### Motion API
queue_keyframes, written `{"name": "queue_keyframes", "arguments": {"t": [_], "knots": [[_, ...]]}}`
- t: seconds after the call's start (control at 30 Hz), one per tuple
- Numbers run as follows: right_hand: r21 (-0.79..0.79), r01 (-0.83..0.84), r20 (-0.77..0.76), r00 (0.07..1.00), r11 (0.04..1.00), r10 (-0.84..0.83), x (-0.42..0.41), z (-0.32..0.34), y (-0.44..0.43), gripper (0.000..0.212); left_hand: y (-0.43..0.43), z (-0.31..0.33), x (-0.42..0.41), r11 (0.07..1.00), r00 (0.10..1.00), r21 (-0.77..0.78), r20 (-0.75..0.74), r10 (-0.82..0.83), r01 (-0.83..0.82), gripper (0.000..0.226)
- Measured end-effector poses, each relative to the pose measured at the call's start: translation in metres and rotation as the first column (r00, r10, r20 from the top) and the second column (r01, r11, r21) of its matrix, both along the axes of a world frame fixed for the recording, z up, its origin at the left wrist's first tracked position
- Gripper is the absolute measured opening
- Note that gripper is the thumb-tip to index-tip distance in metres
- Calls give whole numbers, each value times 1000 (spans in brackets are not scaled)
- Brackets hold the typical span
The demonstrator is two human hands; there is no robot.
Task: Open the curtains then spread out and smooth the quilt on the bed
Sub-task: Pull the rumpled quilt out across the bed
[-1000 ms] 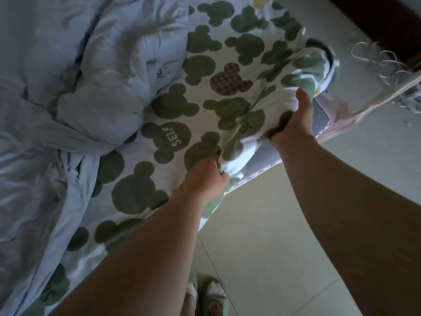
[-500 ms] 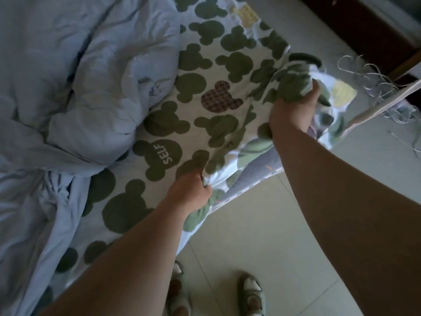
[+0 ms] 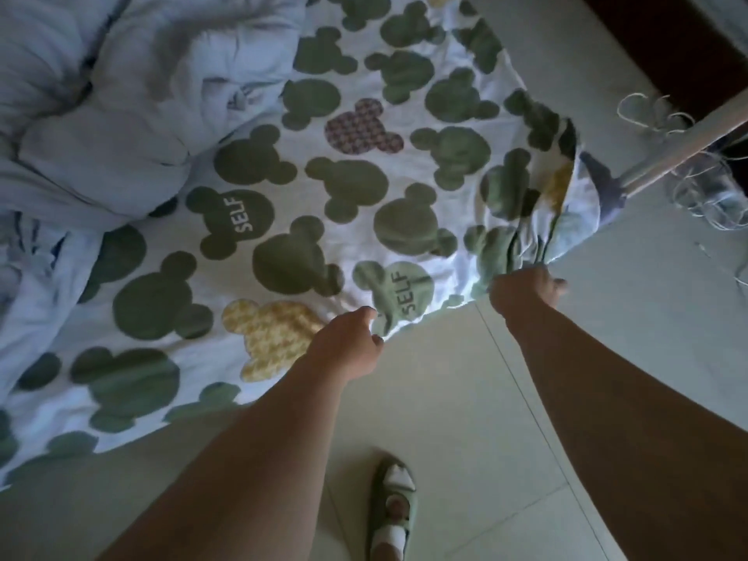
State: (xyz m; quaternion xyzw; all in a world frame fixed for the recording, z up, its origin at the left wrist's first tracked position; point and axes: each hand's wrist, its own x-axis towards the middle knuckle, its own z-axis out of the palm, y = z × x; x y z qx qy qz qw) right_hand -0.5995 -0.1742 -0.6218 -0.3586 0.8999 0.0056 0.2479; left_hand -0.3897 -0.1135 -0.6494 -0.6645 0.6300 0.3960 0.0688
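Your left hand (image 3: 344,346) is closed in a fist on the near edge of the quilt (image 3: 356,188), its fingers pinching the fabric just beside the pale green mouse-head patch that reads "SELF". Your right hand (image 3: 524,289) is also clenched on that same edge, farther along toward the quilt's corner, with a bunch of gathered folds rising from its grip. Between your two hands the quilt edge runs taut and lifted above the tiled floor (image 3: 465,398). The quilt lies printed side up, white with green mouse-head shapes, one yellow patterned patch just beside your left hand and one reddish patterned patch nearer the quilt's middle. On the far side of the quilt from your hands, its light blue side (image 3: 141,95) is heaped in rumpled folds. Past the quilt's corner a pale bar (image 3: 684,143) slants away, with tangled cord (image 3: 655,115) around it. Your sandalled foot (image 3: 390,504) stands on the floor below your hands.
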Motion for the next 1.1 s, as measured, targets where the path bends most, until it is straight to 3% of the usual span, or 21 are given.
{"name": "queue_keyframes", "arguments": {"t": [0.13, 0.27, 0.47, 0.63, 0.77, 0.83, 0.9, 1.0, 1.1], "knots": [[-86, -132, 168, 975, 987, 145, 59, 5, -15, 45, -12, 14, 22, 992, 994, -63, 1, 107, -107, 44], [-127, -339, 289, 887, 932, 362, 137, 19, -31, 50, -23, 30, 80, 966, 971, -133, 55, 231, -222, 47], [-202, -560, 321, 737, 804, 594, 242, 33, -48, 45, -28, 41, 183, 893, 893, -227, 145, 425, -388, 44], [-318, -674, 244, 621, 666, 745, 334, 30, -64, 44, -30, 48, 275, 789, 756, -377, 271, 596, -486, 47], [-458, -766, 130, 446, 452, 886, 401, 28, -73, 46, -33, 37, 332, 727, 674, -412, 295, 677, -549, 69], [-480, -817, -7, 369, 320, 930, 429, 25, -80, 51, -37, 29, 350, 703, 660, -441, 278, 698, -557, 80], [-414, -890, -163, 280, 192, 946, 453, 19, -86, 64, -43, 23, 363, 684, 680, -425, 191, 708, -593, 76], [-199, -967, -206, 202, 161, 957, 481, 7, -93, 85, -49, 18, 380, 689, 730, -354, 22, 683, -633, 54], [-128, -974, -239, 212, 186, 948, 490, 7, -101, 52, -51, 20, 383, 794, 804, -260, 92, 588, -550, 45]]}}
